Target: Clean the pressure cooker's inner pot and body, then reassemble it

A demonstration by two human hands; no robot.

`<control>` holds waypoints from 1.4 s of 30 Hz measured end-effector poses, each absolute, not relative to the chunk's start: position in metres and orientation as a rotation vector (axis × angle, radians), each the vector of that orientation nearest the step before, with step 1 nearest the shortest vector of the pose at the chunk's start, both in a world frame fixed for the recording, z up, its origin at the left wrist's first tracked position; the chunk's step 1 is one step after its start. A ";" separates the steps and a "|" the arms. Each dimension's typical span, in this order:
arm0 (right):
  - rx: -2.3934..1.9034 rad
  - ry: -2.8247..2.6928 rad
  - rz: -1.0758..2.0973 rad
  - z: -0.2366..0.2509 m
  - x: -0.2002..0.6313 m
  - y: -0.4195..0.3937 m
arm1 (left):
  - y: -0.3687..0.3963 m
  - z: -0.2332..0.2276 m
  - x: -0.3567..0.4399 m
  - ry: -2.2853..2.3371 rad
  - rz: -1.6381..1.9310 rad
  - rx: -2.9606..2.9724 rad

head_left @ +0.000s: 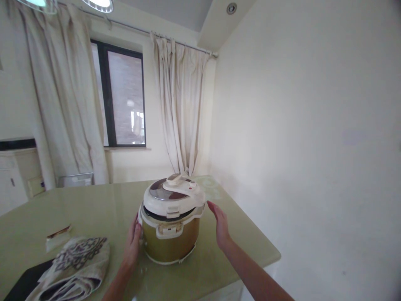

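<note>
No text, label, brand or number can be read, pressure cooker (171,219) at 6 o'clock shown without legible markings, small box (58,237) at 8 o'clock too blurred.

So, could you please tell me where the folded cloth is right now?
The folded cloth lies at the lower left of the head view on the green table, left of the cooker.

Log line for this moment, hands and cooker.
left hand: flat on pressure cooker side | right hand: open, beside cooker, apart | lid: on | table: folded cloth at left
</note>
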State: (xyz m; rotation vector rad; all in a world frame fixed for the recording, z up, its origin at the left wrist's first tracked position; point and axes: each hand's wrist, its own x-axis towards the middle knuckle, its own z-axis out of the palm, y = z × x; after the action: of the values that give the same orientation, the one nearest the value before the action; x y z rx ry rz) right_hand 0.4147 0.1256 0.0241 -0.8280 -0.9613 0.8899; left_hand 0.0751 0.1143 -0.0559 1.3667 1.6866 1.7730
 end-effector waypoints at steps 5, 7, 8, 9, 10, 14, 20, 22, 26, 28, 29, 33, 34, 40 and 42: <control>-0.814 -1.202 0.560 0.121 0.421 0.171 | 0.066 -0.063 0.142 1.641 2.118 1.094; -0.741 -1.565 0.492 0.167 0.403 0.190 | 0.047 -0.051 0.175 1.616 2.164 1.237; -0.705 -1.747 0.465 0.186 0.391 0.198 | 0.040 -0.042 0.189 1.577 2.203 1.303; -0.680 -1.923 0.446 0.201 0.377 0.204 | 0.037 -0.033 0.202 1.536 2.217 1.388; -0.664 -2.077 0.435 0.213 0.364 0.208 | 0.036 -0.023 0.212 1.538 2.222 1.462; -0.709 -2.451 0.459 0.234 0.326 0.216 | 0.050 0.001 0.233 1.782 2.347 1.537; -0.877 -2.589 0.446 0.222 0.316 0.222 | 0.061 0.002 0.227 1.759 2.420 1.536; -0.875 -2.564 0.383 0.214 0.315 0.225 | 0.060 0.004 0.226 1.773 2.400 1.533; -0.818 -2.556 0.222 0.201 0.312 0.229 | 0.061 0.007 0.228 1.816 2.438 1.538; -0.851 -2.563 0.165 0.198 0.311 0.228 | 0.061 0.006 0.229 1.825 2.452 1.550; -0.875 -2.566 0.146 0.197 0.311 0.227 | 0.061 0.006 0.230 1.825 2.442 1.555; -0.945 -2.576 0.113 0.199 0.309 0.222 | 0.060 0.006 0.229 1.833 2.382 1.528; -0.955 -2.580 0.109 0.200 0.309 0.221 | 0.059 0.006 0.229 1.836 2.375 1.525; -0.980 -2.583 0.098 0.202 0.308 0.218 | 0.057 0.009 0.230 1.810 2.393 1.556; -0.980 -2.574 0.105 0.202 0.308 0.218 | 0.056 0.010 0.230 1.818 2.382 1.557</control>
State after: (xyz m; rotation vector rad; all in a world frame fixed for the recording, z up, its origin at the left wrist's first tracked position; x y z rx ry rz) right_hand 0.3082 0.2181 0.2017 -0.9800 -2.5735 0.1047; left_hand 0.2297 0.0563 0.0097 1.5573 1.8183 2.3818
